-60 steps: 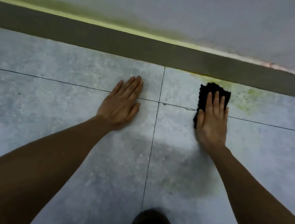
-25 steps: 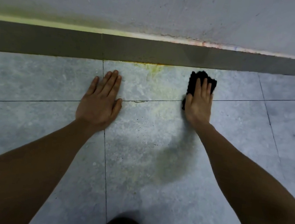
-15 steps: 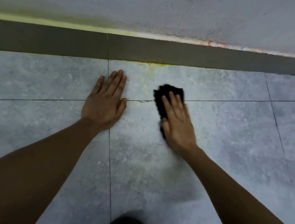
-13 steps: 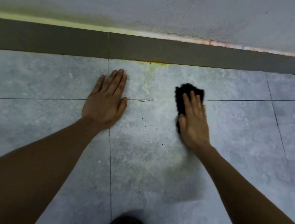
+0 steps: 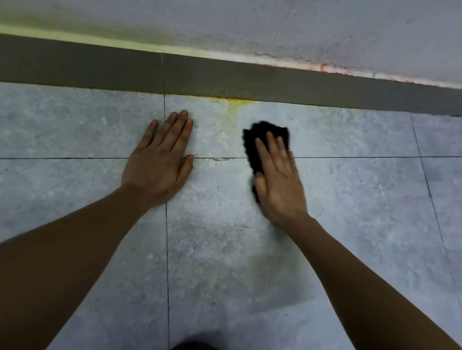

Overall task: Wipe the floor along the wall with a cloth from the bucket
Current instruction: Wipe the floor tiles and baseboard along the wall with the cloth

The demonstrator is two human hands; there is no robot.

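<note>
Right, I'm down on the floor (image 5: 348, 217) with the right hand (image 5: 279, 184) laid flat on the black cloth (image 5: 259, 140), fingers straight and together, pressing it down rather than gripping it. The cloth sits a little out from the dark skirting board (image 5: 263, 83), part of it poking out past the fingertips toward the board and the rest tucked under the palm. The left hand (image 5: 157, 163) is spread flat on the tile farther along the skirting, fingers extended, holding nothing, just propping me up. Between the two hands, running out from the foot of the skirting, there's a yellowish stain (image 5: 228, 122), and that's what I judge this stroke should be going after. To do it well I'd keep the palm weight even over the cloth, sweep across the stain and then push the leading edge right up into the joint where tile meets skirting, since the colour looks strongest there. The right hand is a bit blurred, so I can't say for sure how much cloth is under it. I'd overlap each pass and mind the fine dark specks (image 5: 244, 226) lying farther out from the skirting.
</note>
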